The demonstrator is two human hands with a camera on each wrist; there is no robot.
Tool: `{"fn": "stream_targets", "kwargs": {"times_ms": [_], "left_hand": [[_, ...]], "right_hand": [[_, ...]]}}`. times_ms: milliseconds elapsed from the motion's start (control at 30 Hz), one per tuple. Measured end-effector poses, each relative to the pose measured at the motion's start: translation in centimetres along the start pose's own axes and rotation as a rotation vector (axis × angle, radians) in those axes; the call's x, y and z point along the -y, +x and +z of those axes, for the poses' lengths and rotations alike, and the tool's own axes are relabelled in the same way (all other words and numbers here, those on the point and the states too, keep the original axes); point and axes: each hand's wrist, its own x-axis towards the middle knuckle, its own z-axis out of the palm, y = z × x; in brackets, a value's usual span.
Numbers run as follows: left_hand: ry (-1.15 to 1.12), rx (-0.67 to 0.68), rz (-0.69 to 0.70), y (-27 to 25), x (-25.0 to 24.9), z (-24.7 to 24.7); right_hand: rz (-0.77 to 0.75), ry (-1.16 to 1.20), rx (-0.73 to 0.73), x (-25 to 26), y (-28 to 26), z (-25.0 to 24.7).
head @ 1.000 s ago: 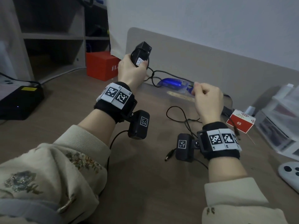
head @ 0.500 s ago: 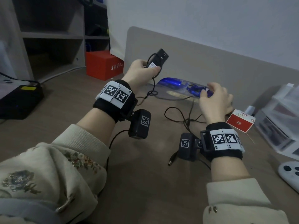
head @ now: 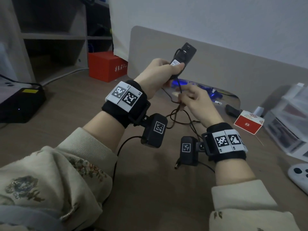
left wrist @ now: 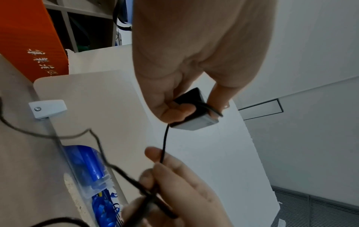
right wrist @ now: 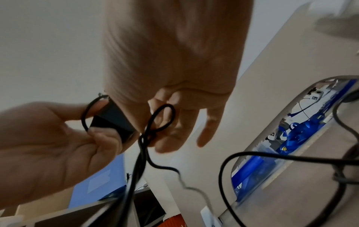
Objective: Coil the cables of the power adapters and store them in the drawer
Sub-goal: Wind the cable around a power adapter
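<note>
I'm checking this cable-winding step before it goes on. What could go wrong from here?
1. The thin black cable trails in loose, crossing loops on the brown desk; winding on may knot it.
2. The left hand grips only the lower end of the black power adapter, so a pull by the right hand could twist it loose.
3. The barrel plug may snag near the right wrist camera.

Cream ribbed-cuff sleeves (head: 50,177) with embroidered flowers; black wristbands (head: 124,104) bearing white square-code tags; black cabled wrist cameras (head: 154,130) beneath.
</note>
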Motion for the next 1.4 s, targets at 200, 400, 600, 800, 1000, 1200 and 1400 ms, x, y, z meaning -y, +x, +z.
{"fn": "stream_targets", "kwargs": {"times_ms": [200, 400, 600, 800, 1000, 1200, 1400], "left_hand": [[0.117, -0.115, -0.001, 0.3, 0.7, 0.1], [0.081, -0.281, 0.012, 0.9, 0.4, -1.9], [-0.037, -0.382, 0.018, 1.2, 0.0, -2.7], [-0.012, -0.286, -0.029, 1.2, 0.1, -2.0], [0.094, -0.007, -0.085, 0.0, 0.0, 0.0], [0.058, 0.073, -0.046, -0.4, 0.1, 0.7], [0.345, -0.154, 0.093, 0.4, 0.7, -0.4]], "right_hand": [[0.034, -0.097, 0.014, -0.4, 0.1, -0.1], [0.095, -0.137, -0.058, -1.3, 0.1, -0.7], [0.189, -0.343, -0.203, -2.9, 0.6, -1.3], [0.408, -0.608, -0.270, -3.3, 0.5, -2.1], [0.121, -0.217, -0.311, -1.5, 0.7, -1.4], [0.063, 0.051, -0.001, -1.0, 0.5, 0.2], [0.011, -0.112, 0.015, -1.4, 0.6, 0.0]]}}
